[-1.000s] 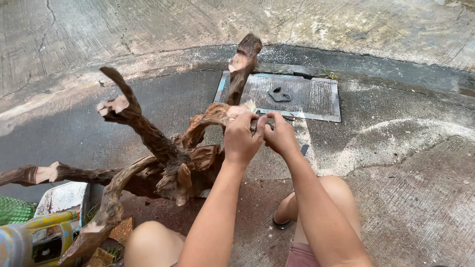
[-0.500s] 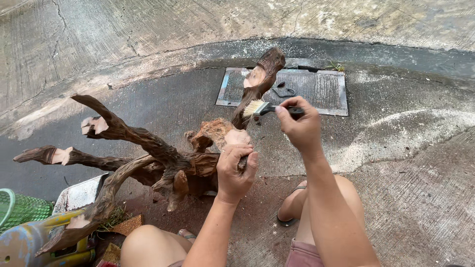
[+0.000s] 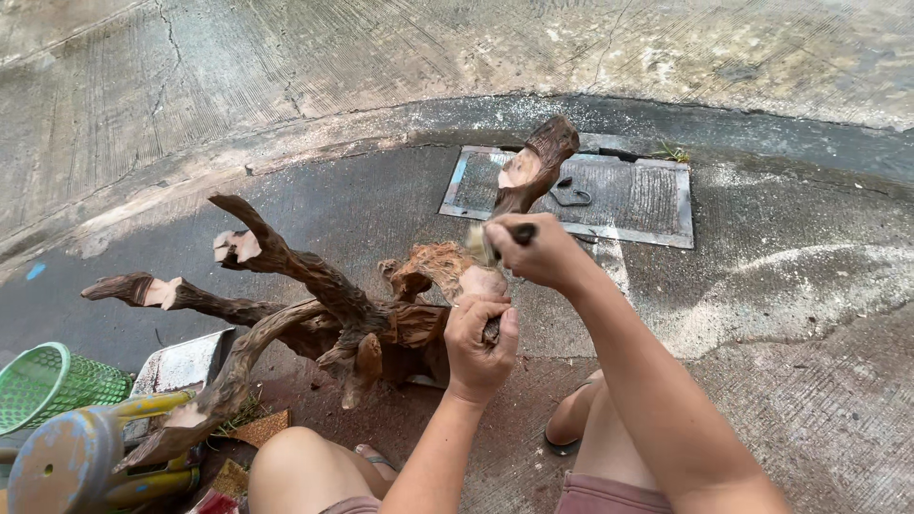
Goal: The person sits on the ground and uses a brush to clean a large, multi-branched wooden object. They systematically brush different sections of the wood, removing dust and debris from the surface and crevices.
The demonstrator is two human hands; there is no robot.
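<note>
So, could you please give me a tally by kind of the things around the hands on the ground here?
Branched driftwood root, gripped by the left hand: 1
Brush, held by the right hand: 1
Green mesh basket: 1
Metal ground cover: 1
Blue and yellow power tool: 1
Total: 5

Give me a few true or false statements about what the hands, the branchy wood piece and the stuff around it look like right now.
1. The left hand grips the driftwood piece. True.
2. The right hand is empty. False: its fingers hold a small dark-handled brush against the wood.
3. A green mesh basket sits at the left edge. True.
4. The metal cover plate lies on grass. False: it is set in the concrete ground.
5. The wood lies flat in one straight stick. False: several branches spread outward and upward.
</note>
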